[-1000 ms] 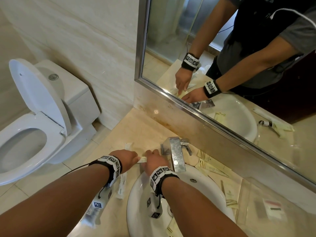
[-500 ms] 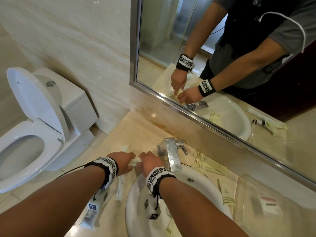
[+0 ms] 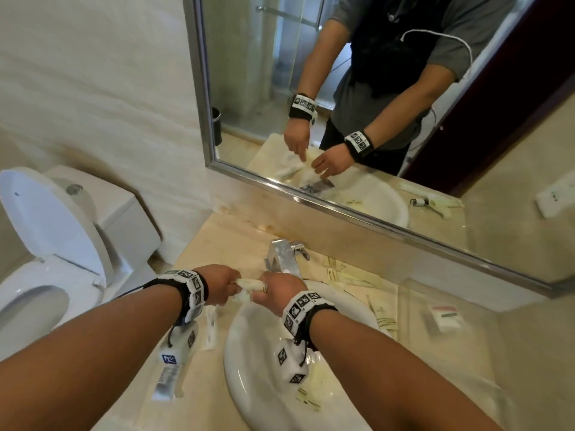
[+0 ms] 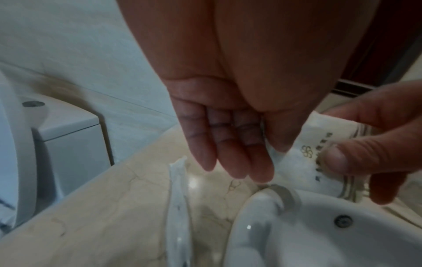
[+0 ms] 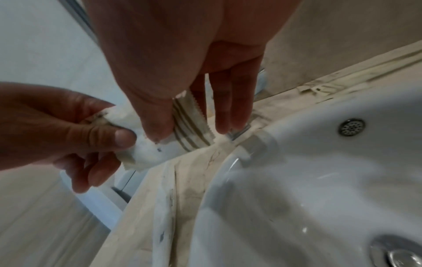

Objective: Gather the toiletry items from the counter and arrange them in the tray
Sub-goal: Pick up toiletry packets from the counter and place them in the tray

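A white sachet (image 3: 251,285) with beige stripes and a gold logo is held between both hands, just left of the tap. My left hand (image 3: 231,283) pinches its left end (image 4: 277,160) between thumb and fingers. My right hand (image 3: 264,289) pinches the striped end (image 5: 191,133) between thumb and fingers. Under the hands, a long white packet (image 4: 178,198) lies on the counter beside the basin. A clear plastic tray (image 3: 466,353) sits at the right of the counter with a small packet (image 3: 445,317) in it.
The white basin (image 3: 367,200) lies below my right wrist, with the chrome tap (image 3: 281,256) behind the hands. Several beige packets (image 3: 351,276) are scattered right of the tap. Another packet (image 3: 168,381) lies at the counter's left edge. A toilet (image 3: 62,244) stands at left; the mirror (image 3: 404,88) is ahead.
Both hands keep their hold on the sachet. It now sits a little higher off the counter, and the head view has tilted up to show more of the mirror.
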A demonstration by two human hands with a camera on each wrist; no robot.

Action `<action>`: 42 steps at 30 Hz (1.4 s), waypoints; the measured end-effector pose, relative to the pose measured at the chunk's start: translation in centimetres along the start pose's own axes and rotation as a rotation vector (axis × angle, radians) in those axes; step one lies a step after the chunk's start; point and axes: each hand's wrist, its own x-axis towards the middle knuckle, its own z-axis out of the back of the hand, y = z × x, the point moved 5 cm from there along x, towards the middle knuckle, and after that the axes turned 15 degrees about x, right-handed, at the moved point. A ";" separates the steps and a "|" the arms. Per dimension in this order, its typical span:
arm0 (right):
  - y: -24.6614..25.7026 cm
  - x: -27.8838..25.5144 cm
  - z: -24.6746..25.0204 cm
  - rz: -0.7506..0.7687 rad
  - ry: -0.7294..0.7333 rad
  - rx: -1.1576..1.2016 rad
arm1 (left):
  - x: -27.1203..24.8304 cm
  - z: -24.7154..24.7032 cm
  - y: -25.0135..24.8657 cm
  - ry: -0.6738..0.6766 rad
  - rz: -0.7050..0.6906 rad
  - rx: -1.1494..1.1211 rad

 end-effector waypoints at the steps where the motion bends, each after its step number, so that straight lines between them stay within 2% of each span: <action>1: -0.6 -0.8 0.4 -0.009 -0.016 0.048 | -0.1 0.0 -0.9 0.000 -0.017 -0.018; 5: -3.5 -4.4 2.4 -0.068 -0.148 0.322 | -0.6 0.9 -4.7 -0.052 -0.054 -0.023; 7: -4.9 -6.0 3.3 -0.110 -0.179 0.431 | -0.9 1.8 -6.5 -0.118 -0.047 0.055; 10: -6.9 -8.3 4.2 -0.147 -0.177 0.475 | -1.2 2.6 -9.5 -0.178 -0.058 0.228; 13: -9.1 -10.5 5.1 -0.215 -0.211 0.653 | -1.0 2.6 -13.1 -0.181 -0.148 0.275; 16: -11.0 -13.2 6.0 -0.251 -0.220 0.843 | -0.7 2.2 -17.9 -0.190 -0.238 0.442; 21: -15.4 -16.5 6.8 -0.345 -0.269 1.042 | 0.1 1.8 -25.1 -0.346 -0.300 0.621; 29: -22.9 -21.5 7.9 -0.387 -0.384 1.210 | 2.3 -0.2 -33.9 -0.263 -0.262 0.502; 33: -25.0 -22.8 8.2 -0.379 -0.451 1.223 | 3.5 -1.4 -37.9 -0.249 -0.290 0.476; 39: -29.0 -25.7 8.2 -0.422 -0.484 1.249 | 5.2 -3.2 -41.6 -0.215 -0.339 0.484; 42: -31.7 -27.1 8.0 -0.464 -0.558 1.235 | 5.8 -4.3 -42.8 -0.193 -0.362 0.464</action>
